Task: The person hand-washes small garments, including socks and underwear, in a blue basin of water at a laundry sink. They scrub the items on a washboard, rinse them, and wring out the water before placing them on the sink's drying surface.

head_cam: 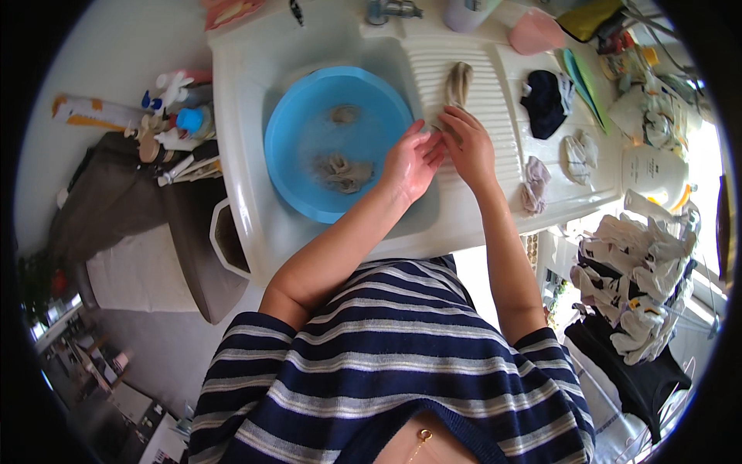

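Observation:
A grey-beige sock (459, 84) lies lengthwise on the ribbed washboard (429, 66) of the white sink. Its near end runs under the fingers of my right hand (472, 145), which grips it there. My left hand (410, 165) is palm up and wet, its fingertips meeting those of my right hand. Whether they pinch part of the sock is hidden. Left of the hands, a blue plastic basin (282, 180) stands in the sink bowl with cloudy water in it. A crumpled grey cloth (346, 174) and a smaller grey one (344, 114) float there.
On the right counter lie a dark blue cloth item (544, 104), a white sock (579, 156) and a pale mauve cloth (535, 184). A pink cup (536, 32) stands behind them, near the metal faucet (397, 8). Bottles (190, 120) crowd the left side; laundry (637, 272) hangs at right.

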The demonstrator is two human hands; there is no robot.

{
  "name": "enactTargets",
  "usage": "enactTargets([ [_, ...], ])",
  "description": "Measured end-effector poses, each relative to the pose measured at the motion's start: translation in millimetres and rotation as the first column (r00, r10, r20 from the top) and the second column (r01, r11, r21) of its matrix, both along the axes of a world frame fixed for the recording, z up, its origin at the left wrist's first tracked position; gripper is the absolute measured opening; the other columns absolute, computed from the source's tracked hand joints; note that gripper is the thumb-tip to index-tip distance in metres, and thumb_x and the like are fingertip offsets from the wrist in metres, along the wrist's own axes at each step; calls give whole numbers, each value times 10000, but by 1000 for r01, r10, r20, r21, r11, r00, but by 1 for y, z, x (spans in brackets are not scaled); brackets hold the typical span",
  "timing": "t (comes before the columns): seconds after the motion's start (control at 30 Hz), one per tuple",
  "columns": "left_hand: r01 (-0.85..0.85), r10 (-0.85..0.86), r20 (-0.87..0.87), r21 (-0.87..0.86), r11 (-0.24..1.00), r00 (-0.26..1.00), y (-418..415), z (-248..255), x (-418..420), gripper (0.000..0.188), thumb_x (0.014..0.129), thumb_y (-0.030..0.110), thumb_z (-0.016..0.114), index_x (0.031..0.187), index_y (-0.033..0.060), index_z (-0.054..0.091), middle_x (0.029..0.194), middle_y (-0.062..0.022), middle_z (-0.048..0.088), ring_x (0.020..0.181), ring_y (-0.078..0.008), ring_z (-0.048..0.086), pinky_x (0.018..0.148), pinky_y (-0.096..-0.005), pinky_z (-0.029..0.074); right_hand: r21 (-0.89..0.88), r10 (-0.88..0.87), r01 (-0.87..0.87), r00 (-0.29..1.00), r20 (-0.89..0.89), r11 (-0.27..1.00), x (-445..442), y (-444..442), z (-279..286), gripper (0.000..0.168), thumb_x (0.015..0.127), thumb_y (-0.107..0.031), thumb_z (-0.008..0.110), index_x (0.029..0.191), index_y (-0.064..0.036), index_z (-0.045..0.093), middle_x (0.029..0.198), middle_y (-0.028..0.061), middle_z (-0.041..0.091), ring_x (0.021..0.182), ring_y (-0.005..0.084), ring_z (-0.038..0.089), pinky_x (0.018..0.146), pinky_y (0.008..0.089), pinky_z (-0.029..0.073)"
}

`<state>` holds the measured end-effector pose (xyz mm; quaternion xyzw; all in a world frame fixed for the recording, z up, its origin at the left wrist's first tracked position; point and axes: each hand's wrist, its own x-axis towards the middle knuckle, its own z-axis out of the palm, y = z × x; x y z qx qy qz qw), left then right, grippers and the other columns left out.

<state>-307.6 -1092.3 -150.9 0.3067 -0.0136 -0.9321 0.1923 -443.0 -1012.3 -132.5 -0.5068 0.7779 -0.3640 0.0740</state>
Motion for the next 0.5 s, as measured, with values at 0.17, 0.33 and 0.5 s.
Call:
enactTargets([
  [0.17,175,-110,326,-176,969,939,-44,-48,57,340,945,153,613,1283,125,605,1270,-107,647,1161,-257,592,1024,-462,458,34,-117,122,985,-124,992,9,23,-8,266,817,24,646,1063,-44,722,1177,135,697,1195,332,616,997,422,493],
  [0.33,514,339,748,-648,562,571,-132,-144,75,254,911,150,640,1144,61,689,1200,-100,695,1120,-295,636,936,-418,496,-104,-167,153,977,-137,983,41,21,21,261,818,60,646,1044,-43,726,1180,134,686,1161,338,621,981,424,488],
  [0.5,816,408,833,-504,282,374,-140,-159,47,268,878,176,674,1114,54,710,1213,-201,684,1090,-355,658,907,-462,509,-164,-241,245,970,41,956,51,6,40,232,844,64,653,1040,-34,731,1185,133,680,1119,318,636,964,396,496],
])
